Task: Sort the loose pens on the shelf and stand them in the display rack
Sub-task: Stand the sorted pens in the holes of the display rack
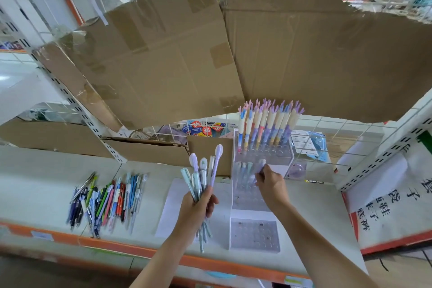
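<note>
left hand (198, 206) grip: clutches pen bundle (201, 177) upright | right hand (272, 186) grip: pinches pen (261, 164) over rack (254, 194)

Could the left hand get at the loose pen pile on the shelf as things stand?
Probably not to pick any up: the way to the loose pen pile looks open, but the left hand has its grip full with a bunch of pens.

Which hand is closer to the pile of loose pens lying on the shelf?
Left. The left hand holds a bunch of pens just right of the pile of loose pens; the right hand is farther right, at the display rack.
</note>
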